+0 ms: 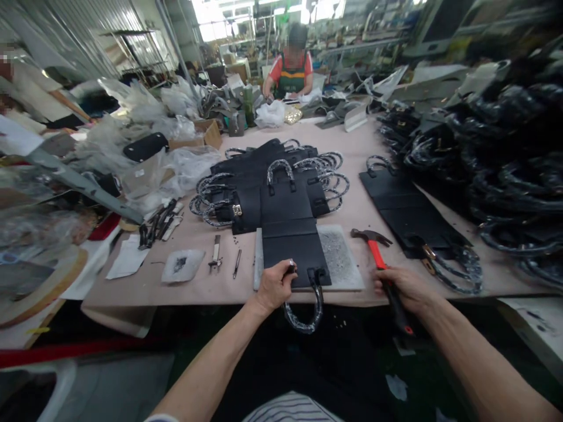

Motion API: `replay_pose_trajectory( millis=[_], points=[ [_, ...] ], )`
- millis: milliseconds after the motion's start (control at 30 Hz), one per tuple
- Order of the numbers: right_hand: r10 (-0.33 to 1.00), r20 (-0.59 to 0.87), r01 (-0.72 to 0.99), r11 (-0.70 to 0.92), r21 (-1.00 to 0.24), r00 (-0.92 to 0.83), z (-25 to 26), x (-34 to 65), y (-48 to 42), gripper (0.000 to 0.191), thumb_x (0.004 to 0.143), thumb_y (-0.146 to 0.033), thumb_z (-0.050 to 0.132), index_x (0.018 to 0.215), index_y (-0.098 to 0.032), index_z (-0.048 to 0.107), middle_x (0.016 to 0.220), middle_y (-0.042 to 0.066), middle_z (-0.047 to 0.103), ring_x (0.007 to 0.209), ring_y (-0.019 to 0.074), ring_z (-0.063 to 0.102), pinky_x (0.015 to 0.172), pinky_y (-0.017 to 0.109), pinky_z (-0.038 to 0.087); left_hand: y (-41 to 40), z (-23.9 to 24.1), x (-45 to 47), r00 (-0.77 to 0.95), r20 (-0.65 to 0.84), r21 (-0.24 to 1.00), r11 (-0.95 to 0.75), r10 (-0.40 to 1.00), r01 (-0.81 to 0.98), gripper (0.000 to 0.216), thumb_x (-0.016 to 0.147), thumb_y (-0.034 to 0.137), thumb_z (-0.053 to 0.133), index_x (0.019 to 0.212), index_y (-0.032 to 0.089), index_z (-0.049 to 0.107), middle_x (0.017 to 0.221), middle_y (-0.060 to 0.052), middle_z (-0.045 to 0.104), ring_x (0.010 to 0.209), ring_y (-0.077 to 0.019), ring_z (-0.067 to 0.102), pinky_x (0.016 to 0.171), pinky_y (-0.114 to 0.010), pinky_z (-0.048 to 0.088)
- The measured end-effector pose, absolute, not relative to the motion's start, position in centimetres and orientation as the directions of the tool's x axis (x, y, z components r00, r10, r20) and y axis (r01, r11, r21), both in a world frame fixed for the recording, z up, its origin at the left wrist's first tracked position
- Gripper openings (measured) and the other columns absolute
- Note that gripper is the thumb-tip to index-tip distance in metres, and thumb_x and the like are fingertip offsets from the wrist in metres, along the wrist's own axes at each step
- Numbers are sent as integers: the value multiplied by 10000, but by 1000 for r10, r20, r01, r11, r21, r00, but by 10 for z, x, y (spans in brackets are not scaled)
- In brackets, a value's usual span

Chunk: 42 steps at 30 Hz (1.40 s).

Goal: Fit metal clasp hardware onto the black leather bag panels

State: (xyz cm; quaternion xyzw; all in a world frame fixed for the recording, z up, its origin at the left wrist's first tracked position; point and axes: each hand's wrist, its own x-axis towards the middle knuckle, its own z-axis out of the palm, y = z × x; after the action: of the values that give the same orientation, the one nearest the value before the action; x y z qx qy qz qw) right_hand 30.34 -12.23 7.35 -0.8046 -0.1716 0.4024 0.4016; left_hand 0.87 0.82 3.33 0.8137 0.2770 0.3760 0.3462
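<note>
A flat black bag panel [290, 234] lies on a grey work plate [341, 261] at the near table edge, its plastic-wrapped handle [303, 313] hanging over the edge. My left hand [275, 286] is closed in a pinch on a small metal punch held upright on the panel's near left corner, beside the handle tab. My right hand [402, 287] grips a claw hammer with a red and black shaft [378, 252], its head resting near the plate's right side.
A fan of black panels with wrapped handles [272, 176] lies behind the plate. More panels [409, 211] and heaped handles [505, 164] sit right. Small tools [216, 252], paper and plastic bags lie left. A person in a green apron [292, 67] works at the far end.
</note>
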Motion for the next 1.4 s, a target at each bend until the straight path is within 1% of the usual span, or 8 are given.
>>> replay_pose_trajectory(
  millis=[233, 400, 533, 733, 900, 1067, 1200, 1400],
  points=[
    [803, -186, 196, -351, -916, 567, 137, 239, -132, 348, 920, -569, 518, 841, -231, 508, 622, -23, 507, 440, 130, 437, 399, 252, 350, 8, 34, 9, 563, 425, 774, -607, 709, 181, 193, 852, 89, 600, 998, 206, 647, 924, -45, 740, 843, -185, 723, 806, -300, 590],
    [945, 304, 904, 25, -427, 118, 167, 211, -141, 356, 1021, -453, 414, 756, -230, 496, 561, -2, 509, 440, 139, 426, 477, 301, 257, 10, 29, 10, 570, 440, 749, -634, 694, 194, 195, 848, 98, 602, 1004, 202, 657, 904, -53, 740, 816, -194, 720, 767, -299, 587],
    [970, 229, 968, 136, -209, -86, 183, 209, -139, 352, 1049, -403, 366, 763, -233, 482, 545, -13, 519, 396, 135, 375, 480, 327, 168, 11, 24, 11, 575, 459, 705, -672, 677, 228, 224, 822, 89, 614, 997, 212, 680, 845, -45, 734, 769, -203, 719, 715, -295, 587],
    [811, 568, 936, 76, -344, 143, 200, 205, -145, 247, 1040, -359, 423, 844, -240, 512, 565, -17, 508, 438, 140, 456, 481, 283, 324, 10, 24, 11, 564, 454, 747, -639, 690, 181, 195, 859, 110, 617, 1020, 206, 673, 927, -54, 747, 836, -192, 727, 810, -317, 601],
    [947, 315, 957, 144, -253, -60, 188, 208, -148, 312, 1044, -361, 408, 767, -237, 479, 536, -22, 514, 391, 130, 392, 445, 307, 208, 11, 24, 10, 566, 438, 745, -634, 699, 207, 182, 842, 95, 622, 979, 204, 673, 865, -43, 739, 784, -189, 720, 750, -294, 594],
    [817, 574, 951, 124, -282, 63, 193, 207, -146, 264, 1051, -311, 413, 813, -225, 488, 546, -36, 476, 416, 119, 415, 470, 280, 279, 11, 26, 10, 573, 432, 749, -631, 696, 201, 182, 861, 111, 620, 1010, 203, 669, 939, -51, 745, 866, -193, 722, 825, -313, 594],
    [922, 377, 975, 160, -155, -91, 186, 216, -151, 292, 1045, -313, 403, 777, -226, 479, 554, -18, 518, 407, 129, 396, 466, 316, 190, 11, 27, 10, 582, 431, 744, -636, 690, 204, 195, 858, 95, 608, 1009, 202, 667, 895, -41, 741, 807, -181, 719, 780, -295, 594],
    [951, 141, 866, -180, -466, 274, 155, 257, -142, 407, 1010, -525, 374, 727, -242, 448, 561, -12, 504, 486, 154, 437, 509, 299, 266, 13, 30, 8, 596, 405, 758, -619, 693, 205, 180, 868, 108, 610, 1019, 193, 663, 958, -51, 744, 882, -189, 718, 835, -310, 585]
  ],
)
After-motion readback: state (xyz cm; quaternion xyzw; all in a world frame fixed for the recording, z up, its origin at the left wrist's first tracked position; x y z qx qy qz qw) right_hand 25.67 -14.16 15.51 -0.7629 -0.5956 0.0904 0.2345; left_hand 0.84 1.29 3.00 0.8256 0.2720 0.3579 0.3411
